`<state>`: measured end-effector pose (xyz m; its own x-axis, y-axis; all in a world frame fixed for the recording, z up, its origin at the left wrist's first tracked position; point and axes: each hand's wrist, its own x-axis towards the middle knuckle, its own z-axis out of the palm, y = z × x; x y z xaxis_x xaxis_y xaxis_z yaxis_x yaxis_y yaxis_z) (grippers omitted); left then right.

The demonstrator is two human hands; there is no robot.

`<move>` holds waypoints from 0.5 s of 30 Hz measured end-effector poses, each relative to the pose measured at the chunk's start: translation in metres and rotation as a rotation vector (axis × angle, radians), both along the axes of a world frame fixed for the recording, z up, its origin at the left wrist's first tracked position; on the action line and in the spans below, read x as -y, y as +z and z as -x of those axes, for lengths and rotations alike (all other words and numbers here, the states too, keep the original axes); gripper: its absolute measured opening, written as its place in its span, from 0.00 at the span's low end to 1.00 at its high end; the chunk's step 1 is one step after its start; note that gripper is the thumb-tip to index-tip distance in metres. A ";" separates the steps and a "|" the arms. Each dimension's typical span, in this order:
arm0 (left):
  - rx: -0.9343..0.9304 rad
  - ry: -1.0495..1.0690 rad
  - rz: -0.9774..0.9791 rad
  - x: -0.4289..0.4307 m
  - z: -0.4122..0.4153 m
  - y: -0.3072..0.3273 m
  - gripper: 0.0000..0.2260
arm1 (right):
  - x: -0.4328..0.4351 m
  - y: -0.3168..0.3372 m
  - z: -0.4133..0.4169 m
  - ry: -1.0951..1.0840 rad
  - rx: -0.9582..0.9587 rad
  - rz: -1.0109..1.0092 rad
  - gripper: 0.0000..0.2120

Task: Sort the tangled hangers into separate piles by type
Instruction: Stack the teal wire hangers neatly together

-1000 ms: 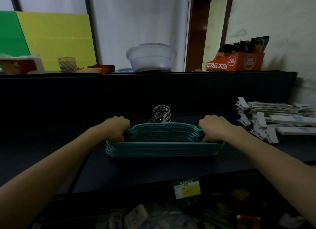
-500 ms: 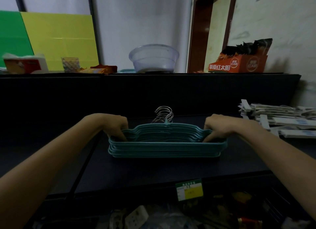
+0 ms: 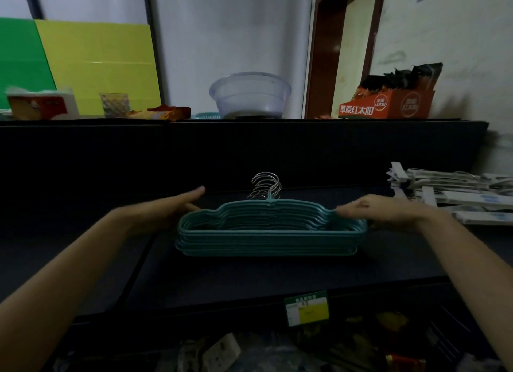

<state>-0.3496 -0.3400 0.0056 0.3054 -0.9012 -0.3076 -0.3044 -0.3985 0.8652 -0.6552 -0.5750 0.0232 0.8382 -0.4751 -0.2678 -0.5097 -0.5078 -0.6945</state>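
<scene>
Head view: a neat stack of teal hangers (image 3: 268, 233) lies flat on the dark shelf (image 3: 249, 277), metal hooks pointing away. Left hand (image 3: 166, 209) sits at the stack's left end, fingers (image 3: 191, 192) loosely extended, gripping nothing. Right hand (image 3: 380, 209) rests at the right end, fingers straight and together, touching the top hanger's shoulder. White clip hangers (image 3: 455, 197) are piled well apart to the right.
</scene>
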 end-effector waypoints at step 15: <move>-0.457 0.690 0.572 0.011 0.056 -0.043 0.36 | -0.047 -0.052 -0.014 -0.642 0.813 -0.661 0.29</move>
